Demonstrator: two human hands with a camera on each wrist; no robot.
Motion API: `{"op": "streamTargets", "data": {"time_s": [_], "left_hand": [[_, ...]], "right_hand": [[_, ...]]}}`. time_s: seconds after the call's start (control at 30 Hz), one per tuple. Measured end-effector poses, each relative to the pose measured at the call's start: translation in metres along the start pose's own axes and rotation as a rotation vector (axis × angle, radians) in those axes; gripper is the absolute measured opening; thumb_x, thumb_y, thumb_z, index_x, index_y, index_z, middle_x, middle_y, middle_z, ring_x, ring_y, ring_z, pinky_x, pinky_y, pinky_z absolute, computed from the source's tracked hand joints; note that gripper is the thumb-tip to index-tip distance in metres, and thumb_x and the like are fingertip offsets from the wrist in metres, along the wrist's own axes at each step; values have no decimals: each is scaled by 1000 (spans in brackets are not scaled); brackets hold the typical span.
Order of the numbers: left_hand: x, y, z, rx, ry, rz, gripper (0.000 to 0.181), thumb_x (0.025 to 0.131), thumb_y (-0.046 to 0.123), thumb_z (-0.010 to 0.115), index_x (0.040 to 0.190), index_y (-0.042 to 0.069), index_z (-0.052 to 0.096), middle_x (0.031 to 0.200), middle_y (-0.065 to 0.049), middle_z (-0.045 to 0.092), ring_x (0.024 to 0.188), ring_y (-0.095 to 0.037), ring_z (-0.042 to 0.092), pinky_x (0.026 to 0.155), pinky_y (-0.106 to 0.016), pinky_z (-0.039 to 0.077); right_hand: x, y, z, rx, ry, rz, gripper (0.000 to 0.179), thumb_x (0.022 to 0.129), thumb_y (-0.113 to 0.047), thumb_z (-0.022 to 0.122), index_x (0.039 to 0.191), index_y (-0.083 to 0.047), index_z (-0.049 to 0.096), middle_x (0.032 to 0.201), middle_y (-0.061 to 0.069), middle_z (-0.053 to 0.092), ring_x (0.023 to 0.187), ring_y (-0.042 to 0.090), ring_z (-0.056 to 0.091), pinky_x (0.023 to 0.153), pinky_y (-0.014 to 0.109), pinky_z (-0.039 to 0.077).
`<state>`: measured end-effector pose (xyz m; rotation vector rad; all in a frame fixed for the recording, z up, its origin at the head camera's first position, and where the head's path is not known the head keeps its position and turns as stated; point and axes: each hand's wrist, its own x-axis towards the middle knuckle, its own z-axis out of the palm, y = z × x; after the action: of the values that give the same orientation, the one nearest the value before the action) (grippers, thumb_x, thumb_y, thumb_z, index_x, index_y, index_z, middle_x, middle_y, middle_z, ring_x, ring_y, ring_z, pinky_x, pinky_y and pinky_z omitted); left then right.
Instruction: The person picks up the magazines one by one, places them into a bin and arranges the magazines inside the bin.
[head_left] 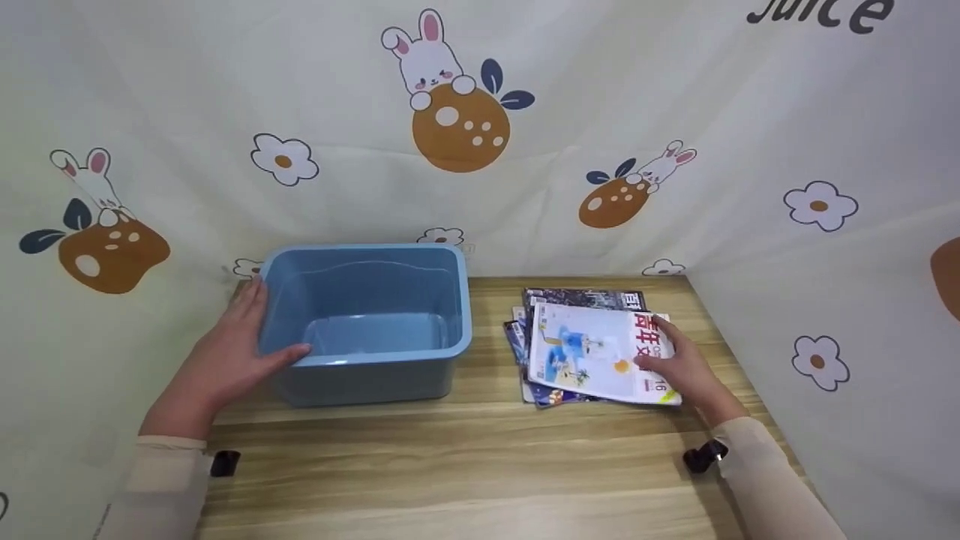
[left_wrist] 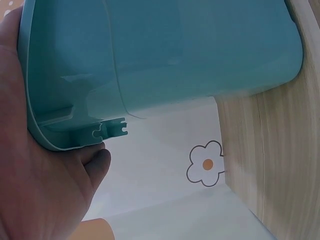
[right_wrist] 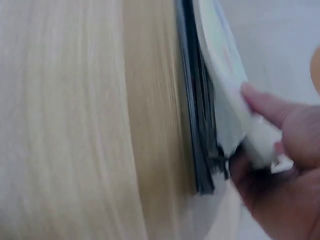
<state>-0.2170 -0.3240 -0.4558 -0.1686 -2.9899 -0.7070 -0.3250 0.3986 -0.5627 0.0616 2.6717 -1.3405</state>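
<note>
A blue plastic bin (head_left: pixel 367 379) stands at the left of the wooden table. My left hand (head_left: pixel 232 349) grips its left side, thumb over the near rim and fingers along the outer wall; the left wrist view shows the bin's underside of the rim and the hand (left_wrist: pixel 40 185) around it. To the right lies a stack of magazines (head_left: pixel 585 298). My right hand (head_left: pixel 686 371) pinches the right edge of the top magazine (head_left: pixel 592 352), which has a white and blue cover. In the right wrist view that edge bends up from the magazines below, between thumb and fingers.
The table (head_left: pixel 480 465) has a wood-grain top. A pale curtain (head_left: pixel 525 202) printed with rabbits, oranges and flowers hangs behind it and along both sides, close to the bin and the stack. Bare tabletop lies between bin and magazines.
</note>
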Motion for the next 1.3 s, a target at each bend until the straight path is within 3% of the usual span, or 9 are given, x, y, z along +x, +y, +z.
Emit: {"op": "streamTargets", "data": {"time_s": [0.2, 0.3, 0.43, 0.57, 0.93, 1.3], "left_hand": [[0, 0, 0, -7, 0, -4, 130, 95, 78, 67, 176, 3, 0, 184, -24, -3, 167, -53, 4, 116, -86, 27], [1, -1, 1, -11, -2, -3, 130, 96, 78, 68, 176, 2, 0, 184, -24, -3, 168, -52, 3, 116, -86, 27], [1, -3, 1, -10, -6, 9, 130, 96, 76, 69, 176, 1, 0, 184, -24, -4, 168, -51, 2, 120, -84, 26], [2, -4, 2, -5, -5, 17, 129, 97, 75, 69, 175, -1, 1, 184, -24, -3, 169, -49, 1, 122, -83, 25], [2, -3, 2, -14, -11, 1, 131, 96, 79, 67, 176, 2, -2, 184, -22, -5, 169, -49, 1, 120, -85, 25], [1, -4, 2, -8, -9, -1, 132, 94, 80, 67, 176, 3, -1, 184, -23, -4, 168, -52, 3, 118, -85, 25]], "right_hand": [[-2, 6, -6, 73, -48, 40, 101, 99, -43, 85, 179, -25, 25, 171, 28, 35, 123, 32, 60, 101, 35, 48], [-3, 6, -6, 145, -49, 49, 96, 101, -38, 83, 178, -27, 26, 158, 26, 50, 103, 22, 69, 86, 28, 56], [-4, 2, -6, 290, -32, 29, 91, 104, -21, 80, 178, -23, 27, 128, 17, 67, 83, 17, 75, 71, 27, 63], [-5, -3, -6, 413, -23, 16, 90, 105, -11, 77, 178, -22, 26, 117, 8, 70, 81, 16, 77, 70, 28, 66], [-8, -28, -7, 601, -25, 4, 89, 108, -6, 72, 179, -24, 22, 126, 8, 67, 89, 18, 79, 76, 31, 68], [-10, -65, -13, 661, -35, 1, 90, 107, -11, 75, 179, -30, 23, 127, 6, 66, 93, 19, 80, 77, 31, 68]]}}
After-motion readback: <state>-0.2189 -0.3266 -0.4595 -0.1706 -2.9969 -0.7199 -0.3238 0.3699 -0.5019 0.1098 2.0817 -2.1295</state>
